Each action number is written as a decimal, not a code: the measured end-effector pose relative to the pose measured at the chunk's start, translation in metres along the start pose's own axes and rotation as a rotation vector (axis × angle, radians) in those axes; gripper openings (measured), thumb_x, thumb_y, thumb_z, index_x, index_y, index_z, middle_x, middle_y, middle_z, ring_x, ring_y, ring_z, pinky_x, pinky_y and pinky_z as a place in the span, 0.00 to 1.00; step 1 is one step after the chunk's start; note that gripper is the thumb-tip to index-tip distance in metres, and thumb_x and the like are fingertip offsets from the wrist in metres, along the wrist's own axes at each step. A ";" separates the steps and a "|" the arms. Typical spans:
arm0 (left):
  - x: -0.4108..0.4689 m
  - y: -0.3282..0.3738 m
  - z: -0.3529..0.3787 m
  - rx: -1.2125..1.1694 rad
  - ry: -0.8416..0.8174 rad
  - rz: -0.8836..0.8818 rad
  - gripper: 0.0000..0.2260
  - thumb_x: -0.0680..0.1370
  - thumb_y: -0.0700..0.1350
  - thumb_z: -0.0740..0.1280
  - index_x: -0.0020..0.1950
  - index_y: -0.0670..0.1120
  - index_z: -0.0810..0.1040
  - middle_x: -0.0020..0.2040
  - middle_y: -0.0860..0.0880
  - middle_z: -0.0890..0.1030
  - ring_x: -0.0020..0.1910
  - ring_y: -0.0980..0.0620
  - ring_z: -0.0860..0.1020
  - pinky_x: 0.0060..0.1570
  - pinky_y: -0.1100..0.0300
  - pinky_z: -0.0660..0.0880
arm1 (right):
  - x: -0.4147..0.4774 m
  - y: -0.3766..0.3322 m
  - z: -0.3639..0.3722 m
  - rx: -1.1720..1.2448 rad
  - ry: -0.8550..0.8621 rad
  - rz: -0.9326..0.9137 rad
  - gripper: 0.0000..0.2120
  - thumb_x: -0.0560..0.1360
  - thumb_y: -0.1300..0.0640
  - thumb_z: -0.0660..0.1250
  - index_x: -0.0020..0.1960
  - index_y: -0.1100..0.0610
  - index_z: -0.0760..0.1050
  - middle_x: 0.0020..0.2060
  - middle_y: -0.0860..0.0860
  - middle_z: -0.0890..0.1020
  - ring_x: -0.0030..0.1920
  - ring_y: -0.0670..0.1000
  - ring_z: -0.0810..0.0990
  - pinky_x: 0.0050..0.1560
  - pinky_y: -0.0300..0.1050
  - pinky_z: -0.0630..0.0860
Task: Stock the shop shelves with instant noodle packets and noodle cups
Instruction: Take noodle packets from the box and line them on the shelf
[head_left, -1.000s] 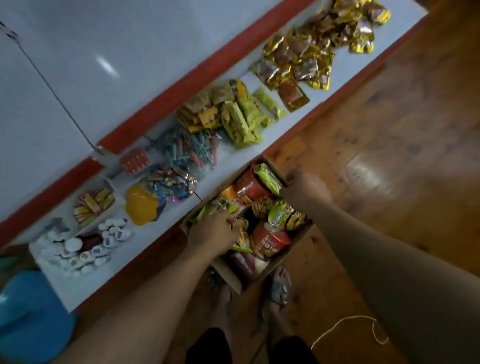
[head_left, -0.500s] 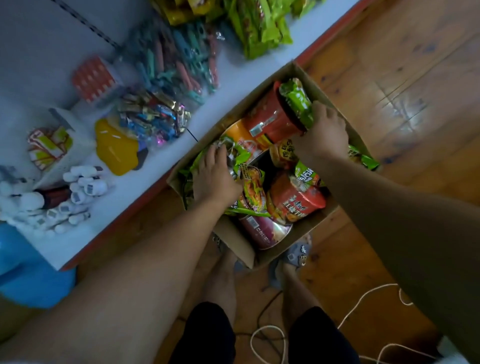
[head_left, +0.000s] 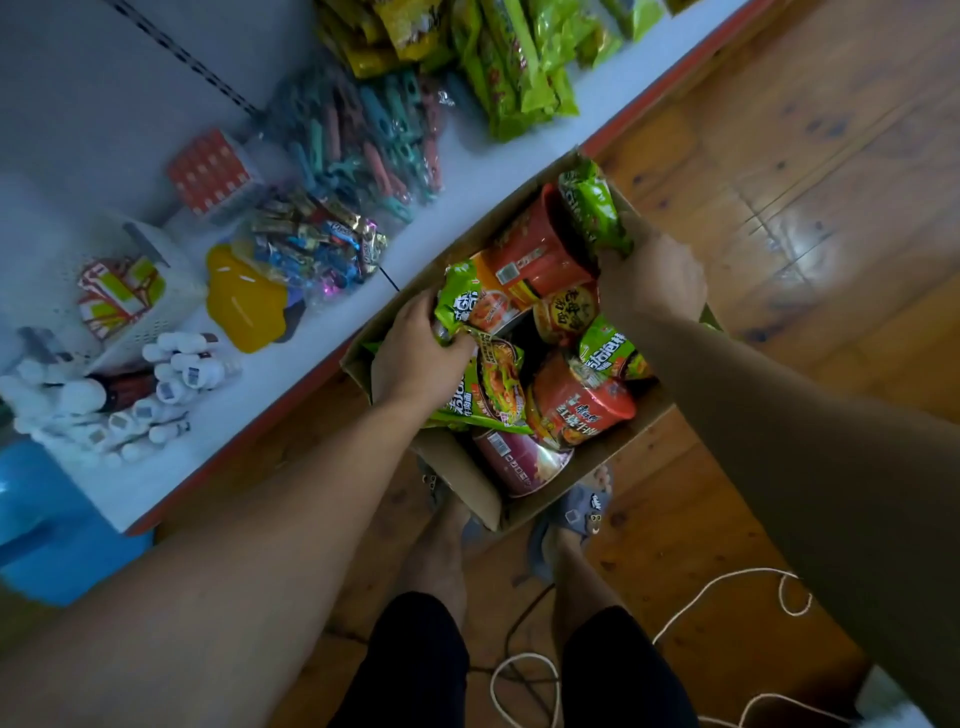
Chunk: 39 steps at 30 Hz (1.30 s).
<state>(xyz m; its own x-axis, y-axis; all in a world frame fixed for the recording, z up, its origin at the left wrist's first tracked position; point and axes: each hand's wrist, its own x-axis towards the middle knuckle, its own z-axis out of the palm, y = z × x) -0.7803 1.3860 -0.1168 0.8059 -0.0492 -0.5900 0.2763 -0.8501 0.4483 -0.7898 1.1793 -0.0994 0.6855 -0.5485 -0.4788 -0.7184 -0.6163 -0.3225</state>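
A cardboard box (head_left: 467, 483) stands on the floor against the white shelf (head_left: 332, 332), filled with green noodle packets and red noodle cups (head_left: 576, 400). My left hand (head_left: 415, 358) grips a green noodle packet (head_left: 467, 306) at the box's left side and has it raised a little. My right hand (head_left: 649, 280) holds another green noodle packet (head_left: 592, 208) by its lower end at the box's far right corner; that packet stands upright. A big red cup (head_left: 540, 249) lies on its side between the two hands.
On the shelf lie a bag of coloured clothes pegs (head_left: 374, 130), green snack packs (head_left: 519, 67), a bag of sweets (head_left: 311, 244), a yellow item (head_left: 244, 301), a white basket (head_left: 119, 291) and white bottles (head_left: 130, 395). A blue stool (head_left: 41, 540) stands at left. White cord (head_left: 727, 597) lies on the wooden floor by my feet.
The view dropped from the shelf down to the box. My left hand went from lying flat on the packets to gripping one, and my right hand closed on the upright packet.
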 end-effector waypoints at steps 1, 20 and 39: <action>-0.006 0.008 -0.006 -0.070 0.001 -0.036 0.17 0.75 0.50 0.69 0.64 0.54 0.75 0.56 0.53 0.80 0.50 0.51 0.78 0.50 0.56 0.70 | -0.006 -0.002 -0.010 0.013 0.002 -0.009 0.16 0.79 0.56 0.60 0.66 0.48 0.73 0.56 0.55 0.82 0.56 0.62 0.78 0.53 0.50 0.72; -0.211 0.215 -0.254 -0.985 0.269 0.174 0.06 0.71 0.41 0.73 0.46 0.48 0.81 0.42 0.46 0.83 0.41 0.43 0.81 0.38 0.49 0.79 | -0.173 -0.111 -0.355 0.251 0.321 -0.429 0.18 0.79 0.52 0.62 0.68 0.45 0.74 0.45 0.55 0.83 0.48 0.61 0.79 0.41 0.47 0.71; -0.408 0.305 -0.507 -1.090 0.516 0.825 0.08 0.77 0.35 0.66 0.41 0.45 0.77 0.29 0.53 0.80 0.31 0.52 0.81 0.31 0.60 0.78 | -0.311 -0.242 -0.558 0.582 0.750 -1.092 0.17 0.78 0.57 0.66 0.65 0.48 0.78 0.43 0.53 0.86 0.43 0.58 0.81 0.43 0.54 0.78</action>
<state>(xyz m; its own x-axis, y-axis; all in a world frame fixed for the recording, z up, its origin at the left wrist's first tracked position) -0.7589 1.4129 0.6009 0.9581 0.0730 0.2771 -0.2852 0.1479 0.9470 -0.7627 1.1839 0.5833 0.6812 -0.2377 0.6924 0.3737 -0.7004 -0.6081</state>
